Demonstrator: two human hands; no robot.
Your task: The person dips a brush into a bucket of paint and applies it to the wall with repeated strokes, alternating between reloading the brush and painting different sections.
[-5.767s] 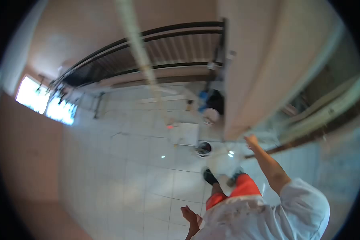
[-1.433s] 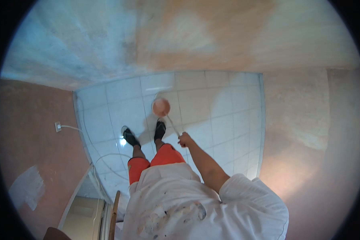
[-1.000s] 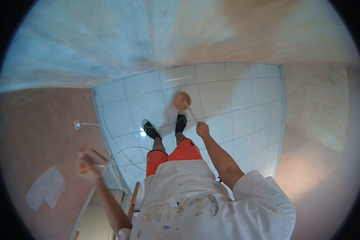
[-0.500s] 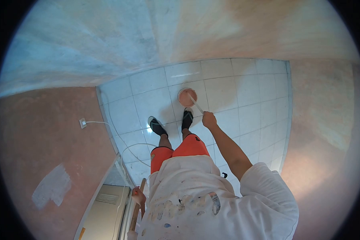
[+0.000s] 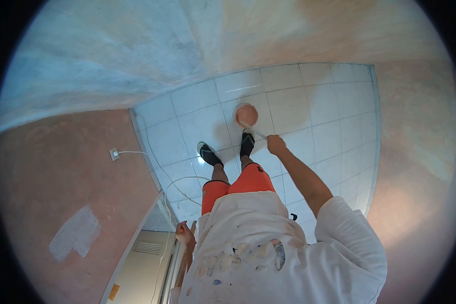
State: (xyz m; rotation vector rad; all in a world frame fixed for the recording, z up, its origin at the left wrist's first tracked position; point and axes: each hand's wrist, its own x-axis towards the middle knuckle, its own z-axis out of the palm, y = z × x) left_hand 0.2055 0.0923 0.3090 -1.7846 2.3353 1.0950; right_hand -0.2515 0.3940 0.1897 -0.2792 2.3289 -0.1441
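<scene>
My right hand [image 5: 275, 144] is closed round the upper end of a pale stick [image 5: 259, 133]. The stick slants down into a round bucket [image 5: 246, 115] of pinkish-orange paint, which stands on the tiles just beyond my feet. At the lower left, my left hand [image 5: 185, 234] is beside a long wooden pole [image 5: 181, 271], with its fingers curled near the pole's upper end. The pole runs down along my left forearm.
A white cable [image 5: 149, 157] runs from a wall socket [image 5: 114, 154] across the tiled floor [image 5: 197, 115] on the left. Mottled walls surround the floor. A beige door [image 5: 139, 263] with a vent is at the lower left.
The stick has swung to the left side inside the bucket, and my right hand has shifted with it. My left hand has turned and risen slightly. The whole view has shifted a little.
</scene>
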